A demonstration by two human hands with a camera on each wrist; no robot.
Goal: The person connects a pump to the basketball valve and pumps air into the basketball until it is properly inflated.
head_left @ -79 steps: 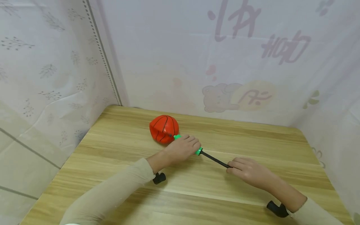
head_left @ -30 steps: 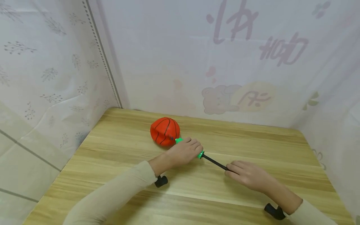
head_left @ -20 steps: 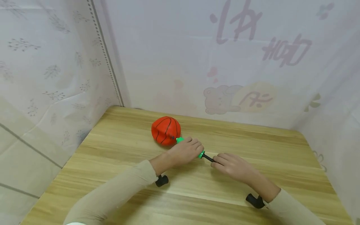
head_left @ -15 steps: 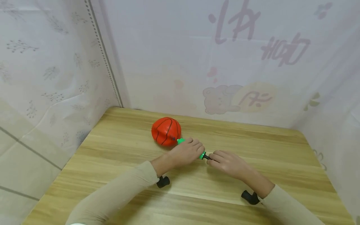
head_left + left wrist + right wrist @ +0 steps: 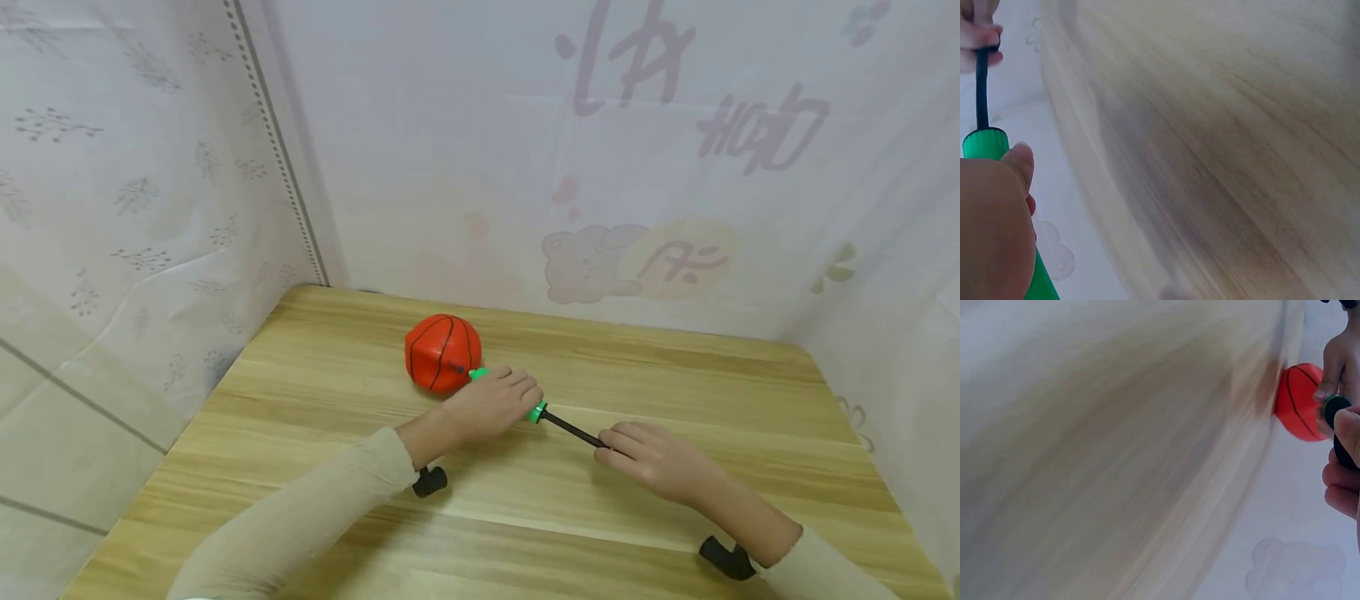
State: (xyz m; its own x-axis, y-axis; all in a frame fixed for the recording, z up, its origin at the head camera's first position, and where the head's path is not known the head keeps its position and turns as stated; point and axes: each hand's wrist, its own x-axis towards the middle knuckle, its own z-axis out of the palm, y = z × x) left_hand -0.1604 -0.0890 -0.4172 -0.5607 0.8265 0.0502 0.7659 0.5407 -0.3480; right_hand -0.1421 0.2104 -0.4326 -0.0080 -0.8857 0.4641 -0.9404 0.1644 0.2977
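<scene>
A red ball [image 5: 441, 354] with black seam lines sits on the table, its near left side sunken. At its right side is the nozzle end of a green hand pump [image 5: 536, 412]. My left hand [image 5: 491, 406] grips the pump's green barrel, thumb lying along it in the left wrist view. From the barrel a long stretch of black rod [image 5: 572, 429] sticks out. My right hand [image 5: 660, 462] holds the black handle [image 5: 1346, 453] at the rod's far end; in the head view the fingers mostly cover it.
The wood-grain table [image 5: 360, 542] ends at a printed cloth backdrop [image 5: 420, 150] behind and at both sides. A dark wrist mount hangs under each forearm, the left mount [image 5: 431, 482] and the right mount [image 5: 726, 557], both close to the tabletop.
My right hand first pushed the rod into the barrel, then drew it back out to the right. The left hand stays about in place. The ball's dent has grown shallower.
</scene>
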